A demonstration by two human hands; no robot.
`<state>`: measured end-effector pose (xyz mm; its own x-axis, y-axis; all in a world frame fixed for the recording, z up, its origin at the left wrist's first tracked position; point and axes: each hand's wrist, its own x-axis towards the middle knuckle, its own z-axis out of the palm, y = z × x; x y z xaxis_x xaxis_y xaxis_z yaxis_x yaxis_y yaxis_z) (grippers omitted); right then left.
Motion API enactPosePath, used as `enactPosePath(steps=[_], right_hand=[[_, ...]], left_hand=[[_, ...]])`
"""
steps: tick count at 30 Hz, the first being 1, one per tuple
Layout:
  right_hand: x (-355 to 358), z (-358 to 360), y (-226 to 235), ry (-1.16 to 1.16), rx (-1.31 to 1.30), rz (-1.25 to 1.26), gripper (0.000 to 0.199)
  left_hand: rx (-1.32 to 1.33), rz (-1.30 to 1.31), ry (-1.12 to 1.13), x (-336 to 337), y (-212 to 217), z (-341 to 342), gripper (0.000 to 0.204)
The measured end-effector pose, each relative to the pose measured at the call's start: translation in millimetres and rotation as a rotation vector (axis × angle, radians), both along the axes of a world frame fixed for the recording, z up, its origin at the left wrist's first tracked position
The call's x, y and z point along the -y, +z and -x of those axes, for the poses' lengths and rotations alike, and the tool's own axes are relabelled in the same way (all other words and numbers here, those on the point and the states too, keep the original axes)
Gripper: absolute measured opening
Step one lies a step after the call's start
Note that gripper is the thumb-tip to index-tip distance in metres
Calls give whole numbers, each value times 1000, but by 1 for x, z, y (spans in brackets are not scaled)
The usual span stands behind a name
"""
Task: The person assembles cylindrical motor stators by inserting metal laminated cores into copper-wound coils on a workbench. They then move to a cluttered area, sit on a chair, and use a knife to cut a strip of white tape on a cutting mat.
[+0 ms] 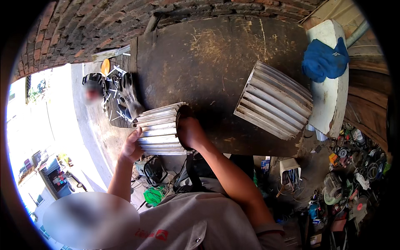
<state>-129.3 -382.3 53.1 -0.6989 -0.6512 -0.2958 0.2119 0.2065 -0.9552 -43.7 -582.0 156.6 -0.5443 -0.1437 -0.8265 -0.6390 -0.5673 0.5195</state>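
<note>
A ribbed, silver-grey metal motor housing [160,130] lies on its side at the front edge of the dark table, its round open end facing right. My left hand [132,145] is closed on its left end, the thumb up against the ribs. My right hand [189,131] reaches into the dark mouth at the right end. Its fingers are lost in shadow inside the housing, so their grip does not show. Farther right a larger ribbed motor housing [273,102] rests on its side, touched by neither hand.
The worn dark table [179,54] meets a brick wall at the back. At its right, a blue cloth [325,60] drapes a white block [329,104]. Grey gloves [130,96] and white strips lie left. Below right stand a bucket of tools [290,168] and cluttered parts [337,183].
</note>
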Motion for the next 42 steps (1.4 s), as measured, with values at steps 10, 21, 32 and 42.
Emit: enactPosePath(steps=[10, 21, 32, 42], right_hand=[[-112, 9, 25, -343, 377, 177, 29], [-223, -31, 44, -512, 395, 44, 27], [-258, -20, 88, -544, 232, 102, 20], [-301, 10, 78, -809, 178, 191, 21]], left_hand=[[-269, 123, 50, -32, -8, -6, 63], [-152, 871, -229, -94, 70, 49, 43], [189, 1532, -644, -186, 38, 84, 47], [-47, 1643, -664, -208, 64, 81, 53]])
